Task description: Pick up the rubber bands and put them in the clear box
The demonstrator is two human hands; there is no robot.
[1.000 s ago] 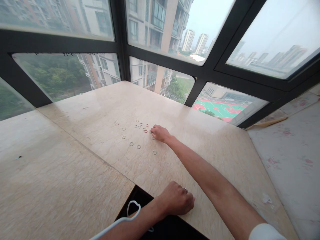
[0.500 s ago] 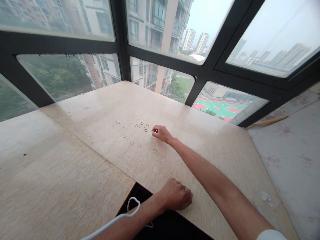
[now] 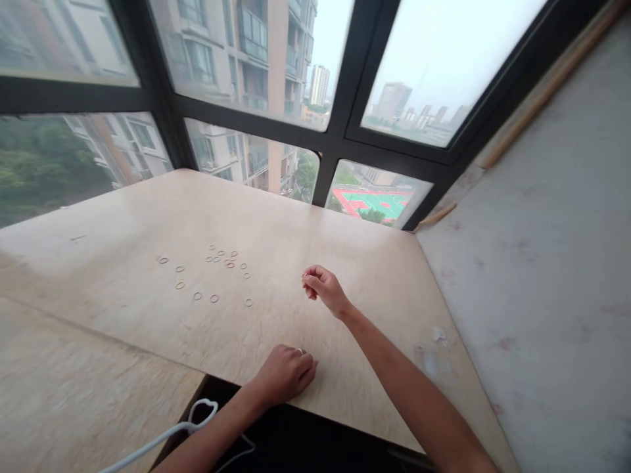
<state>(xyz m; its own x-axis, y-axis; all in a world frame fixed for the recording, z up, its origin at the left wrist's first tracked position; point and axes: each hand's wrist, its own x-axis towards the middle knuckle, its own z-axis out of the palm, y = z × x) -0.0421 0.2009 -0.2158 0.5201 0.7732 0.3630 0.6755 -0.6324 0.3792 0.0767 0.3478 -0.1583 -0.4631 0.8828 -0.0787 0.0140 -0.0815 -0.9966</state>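
Observation:
Several thin small rings in pale, grey and reddish colours lie scattered on the marbled countertop (image 3: 276, 230). Among them are a reddish ring (image 3: 231, 265), a grey ring (image 3: 198, 296) and a pale green ring (image 3: 248, 303). To the right of these, my right hand (image 3: 323, 288) is just over the counter with fingers pinched together; whatever they hold is too small to make out. My left hand (image 3: 286, 374) rests in a loose fist at the counter's near edge, a silver finger ring (image 3: 299, 352) on it. Its palm is turned away from view.
A white cable (image 3: 162, 439) runs by my left forearm, over a dark opening (image 3: 305, 437) below the counter. Dark window frames (image 3: 335, 141) border the far side. On the right stands a patterned wall (image 3: 532, 263), with a small whitish scrap (image 3: 440, 336) near it.
The view has swung to the right. My right hand has left the scattered rings and moved right, fingers still closed, uncovering rings beside it. My left hand stays resting at the edge.

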